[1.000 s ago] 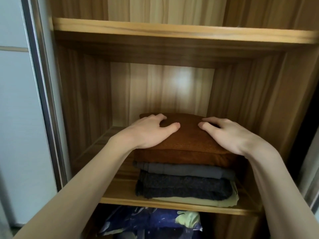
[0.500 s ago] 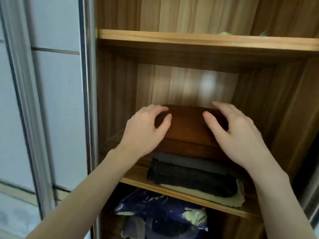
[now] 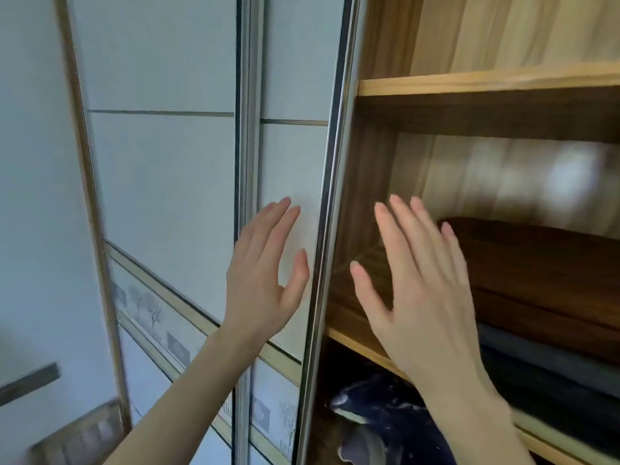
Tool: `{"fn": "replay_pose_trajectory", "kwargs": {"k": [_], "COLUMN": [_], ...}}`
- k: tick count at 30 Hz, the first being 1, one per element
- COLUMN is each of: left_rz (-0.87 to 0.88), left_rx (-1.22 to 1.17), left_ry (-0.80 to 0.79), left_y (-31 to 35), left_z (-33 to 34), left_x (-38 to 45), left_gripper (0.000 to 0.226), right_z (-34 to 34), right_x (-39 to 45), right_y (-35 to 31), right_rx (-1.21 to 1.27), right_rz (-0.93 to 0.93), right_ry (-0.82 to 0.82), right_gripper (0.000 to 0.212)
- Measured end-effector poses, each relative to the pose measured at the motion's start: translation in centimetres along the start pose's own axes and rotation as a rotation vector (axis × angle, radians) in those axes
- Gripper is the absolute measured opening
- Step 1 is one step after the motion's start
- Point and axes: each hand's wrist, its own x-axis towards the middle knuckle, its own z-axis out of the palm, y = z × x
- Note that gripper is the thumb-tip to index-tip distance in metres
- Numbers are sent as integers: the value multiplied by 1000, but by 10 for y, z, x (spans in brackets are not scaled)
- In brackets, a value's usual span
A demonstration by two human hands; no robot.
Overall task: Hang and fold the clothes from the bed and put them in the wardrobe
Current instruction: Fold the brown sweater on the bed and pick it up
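Both hands released, fingers straight: left hand (image 3: 265,283) before white sliding wardrobe door (image 3: 167,196), right hand (image 3: 422,297) before wooden shelf (image 3: 355,337); folded brown garment (image 3: 543,263) tops stack at right

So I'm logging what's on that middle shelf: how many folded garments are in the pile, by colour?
Brown: 1
Grey: 1
Charcoal: 1
Pale yellow, bottom: 1
Total: 4
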Motion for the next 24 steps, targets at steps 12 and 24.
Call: {"fn": "replay_pose_trajectory", "kwargs": {"k": [12,24], "left_rz": [189,133], "left_rx": [111,-119], "left_ry": [-59,-100], "left_y": [-90,-70], "left_z": [35,69], "left_x": [-1,-18], "left_gripper": [53,66], "right_z": [101,99], "right_x": [45,27], "right_y": [-47,-25], "right_rx": [-367,-399], "right_rz": [-33,-3], "right_ry": [0,112], "right_gripper": [62,59]}}
